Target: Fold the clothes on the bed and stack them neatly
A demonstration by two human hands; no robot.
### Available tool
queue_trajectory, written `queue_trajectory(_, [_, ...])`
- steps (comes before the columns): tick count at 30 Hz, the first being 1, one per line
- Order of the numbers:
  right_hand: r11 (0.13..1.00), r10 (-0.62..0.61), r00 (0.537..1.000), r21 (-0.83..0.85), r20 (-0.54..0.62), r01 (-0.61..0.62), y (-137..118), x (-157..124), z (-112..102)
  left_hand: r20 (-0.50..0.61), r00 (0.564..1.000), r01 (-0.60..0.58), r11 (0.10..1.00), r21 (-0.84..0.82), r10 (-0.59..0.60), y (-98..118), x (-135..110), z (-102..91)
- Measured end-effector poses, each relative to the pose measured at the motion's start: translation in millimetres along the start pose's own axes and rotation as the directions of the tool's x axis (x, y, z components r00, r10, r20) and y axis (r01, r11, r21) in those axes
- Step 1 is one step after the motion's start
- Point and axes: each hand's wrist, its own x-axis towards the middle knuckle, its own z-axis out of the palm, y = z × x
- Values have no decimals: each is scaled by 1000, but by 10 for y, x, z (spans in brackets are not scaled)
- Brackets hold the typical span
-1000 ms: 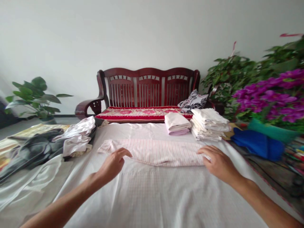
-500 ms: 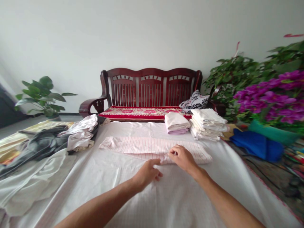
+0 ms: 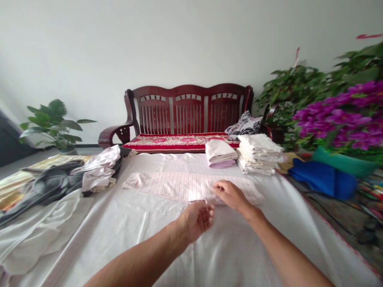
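Note:
A long pink-striped folded cloth (image 3: 167, 185) lies across the white sheet (image 3: 149, 239) covering the table. My right hand (image 3: 231, 194) rests on the cloth's near edge around its middle, fingers pinched on the fabric. My left hand (image 3: 197, 217) sits just below that edge, palm turned up, with its curled fingers at the cloth's edge beside the right hand.
Two stacks of folded cloths, a pinkish one (image 3: 220, 153) and a taller white one (image 3: 259, 153), stand at the back right. A heap of unfolded clothes (image 3: 86, 171) lies at the left. A wooden bench (image 3: 185, 119) stands behind; potted plants (image 3: 338, 115) and blue fabric (image 3: 321, 177) lie right.
Both hands came in from the cloth's two ends to its middle. The left hand has since turned palm up and closed on the near edge; the right stays pinched there.

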Motion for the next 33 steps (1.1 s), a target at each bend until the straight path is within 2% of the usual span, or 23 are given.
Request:
queue_trajectory(3, [997, 0, 999, -71, 33, 2, 117, -21, -29, -84, 995, 55, 998, 23, -53, -103, -148, -4])
queue_trajectory(5, [990, -14, 1000, -137, 10, 15, 131, -42, -31, -83, 994, 82, 994, 65, -77, -147, -198, -18])
queue_trajectory(8, [975, -81, 995, -212, -54, 68, 42, -81, 7, -61, 994, 98, 991, 90, -93, -167, -200, -46])
queue_trajectory(10, [968, -141, 988, -217, -56, 126, -48, -109, 64, -59, 993, 104, 990, 97, -99, -163, -186, -59])
queue_trajectory(13, [958, -194, 981, -212, 10, 192, -138, -144, 168, -41, 994, 109, 987, 115, -105, -159, -188, -73])
queue_trajectory(17, [946, -212, 970, -223, 119, 235, -129, -171, 243, -1, 995, 101, 984, 150, -102, -155, -285, -129])
queue_trajectory(19, [946, -213, 969, -221, 128, 237, -103, -175, 246, 9, 995, 101, 978, 182, -104, -117, -371, -205])
queue_trajectory(21, [948, -211, 971, -219, 113, 231, -82, -172, 245, 25, 997, 58, 958, 282, -68, -21, -449, -346])
queue_trajectory(23, [950, -206, 974, -220, 94, 222, -69, -166, 248, 29, 998, -59, 899, 435, 52, 152, -493, -580])
queue_trajectory(24, [950, -205, 975, -220, 87, 219, -65, -163, 252, 17, 988, -139, 841, 522, 153, 271, -500, -736])
queue_trajectory(26, [950, -207, 975, -222, 81, 220, -59, -158, 260, -56, 934, -227, 708, 669, 352, 560, -495, -1114])
queue_trajectory(27, [949, -209, 975, -223, 79, 222, -56, -156, 264, -107, 874, -230, 597, 769, 474, 722, -489, -1321])
queue_trajectory(28, [948, -212, 974, -224, 79, 224, -51, -155, 269, -144, 803, -176, 461, 870, 578, 885, -484, -1528])
queue_trajectory(30, [947, -218, 973, -224, 76, 230, -39, -155, 278, -147, 643, -13, 202, 979, 752, 1187, -486, -1901])
queue_trajectory(31, [947, -223, 972, -223, 68, 233, -32, -155, 284, -147, 564, 100, 109, 989, 813, 1315, -489, -2050])
queue_trajectory(33, [946, -233, 971, -219, 46, 238, -16, -157, 295, -189, 481, 331, 23, 943, 856, 1507, -492, -2253])
